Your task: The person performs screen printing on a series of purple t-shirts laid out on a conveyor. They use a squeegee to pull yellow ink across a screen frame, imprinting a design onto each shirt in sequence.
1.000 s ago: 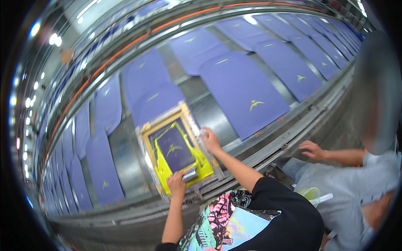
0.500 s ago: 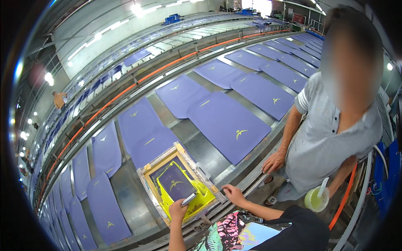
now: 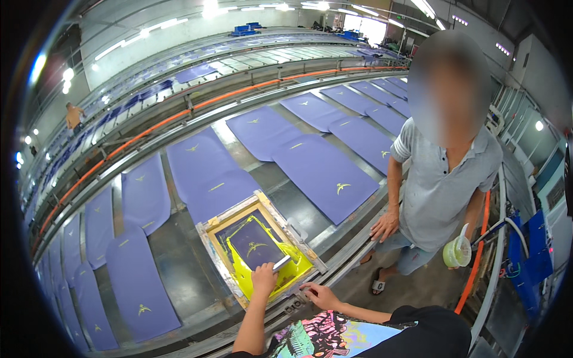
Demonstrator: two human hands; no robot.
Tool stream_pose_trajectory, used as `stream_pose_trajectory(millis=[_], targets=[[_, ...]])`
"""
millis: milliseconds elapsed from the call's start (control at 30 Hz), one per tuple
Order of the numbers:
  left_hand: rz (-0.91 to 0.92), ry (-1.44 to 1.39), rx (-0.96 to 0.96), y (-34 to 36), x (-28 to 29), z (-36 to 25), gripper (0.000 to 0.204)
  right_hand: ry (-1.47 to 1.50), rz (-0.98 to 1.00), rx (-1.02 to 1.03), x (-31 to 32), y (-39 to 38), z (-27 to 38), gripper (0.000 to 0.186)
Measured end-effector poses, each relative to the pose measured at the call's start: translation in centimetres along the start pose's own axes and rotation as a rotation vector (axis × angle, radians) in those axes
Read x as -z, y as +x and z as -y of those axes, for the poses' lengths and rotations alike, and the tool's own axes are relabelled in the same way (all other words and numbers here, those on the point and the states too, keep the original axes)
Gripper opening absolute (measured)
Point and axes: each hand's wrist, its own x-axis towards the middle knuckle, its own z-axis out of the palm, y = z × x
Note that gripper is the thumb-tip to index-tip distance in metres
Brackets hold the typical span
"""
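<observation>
In my left hand (image 3: 263, 279) is the handle of a squeegee (image 3: 283, 262), its blade end low over the near part of a wooden screen printing frame (image 3: 286, 224). Bright yellow ink (image 3: 295, 269) is pooled around it and runs in a band up both sides of the mesh. A small bird-like motif shows through the mesh, over a purple fabric piece (image 3: 221, 206) partly under the frame. My right hand (image 3: 320, 296) holds nothing, its fingers loosely apart by the table's edge rail, just right of the frame's near corner.
Purple fabric pieces (image 3: 325, 179) with yellow prints lie in rows along the long metal table (image 3: 190, 262). Across the edge rail stands a person (image 3: 447, 179), one hand on the rail, the other holding a tub of pale yellow-green ink (image 3: 456, 253). An orange hose (image 3: 179, 113) runs behind.
My right hand has drawn back toward me, lower along the rail. My left hand stays on the squeegee, now turned a little. The other person and the tub appear farther back as my view shifts.
</observation>
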Motion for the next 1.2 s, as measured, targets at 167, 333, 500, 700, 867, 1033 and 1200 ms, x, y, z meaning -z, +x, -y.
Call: stream_pose_trajectory(millis=[167, 333, 500, 700, 867, 1033, 1200], targets=[[-0.006, -0.013, -0.060, 2.1, -0.2, -1.5, 0.028, 0.062, -0.251, -0.086, 2.4, -2.6, -0.3, 0.024], [0.010, 0.025, -0.116, 2.9, 0.6, -2.4, 0.031, 0.025, -0.397, -0.129, 3.9, -3.5, 1.8, 0.020], [0.034, 0.039, -0.157, 3.6, 1.2, -2.5, 0.031, -0.036, -0.399, -0.020, 4.5, -1.6, 5.3, 0.021], [0.050, 0.022, -0.181, 5.9, 1.7, -1.5, 0.032, -0.082, -0.480, 0.081, 6.3, 1.7, 8.4, 0.025], [0.031, 0.044, -0.208, 6.6, 1.0, -0.6, 0.030, -0.079, -0.608, 0.175, 9.1, 4.0, 10.5, 0.025], [0.014, 0.049, -0.226, 6.9, 0.6, -1.3, 0.029, -0.143, -0.721, 0.350, 14.2, 5.7, 15.1, 0.026], [0.004, 0.022, -0.219, 6.5, 1.0, -2.5, 0.029, -0.167, -0.797, 0.520, 17.2, 6.0, 19.4, 0.026]])
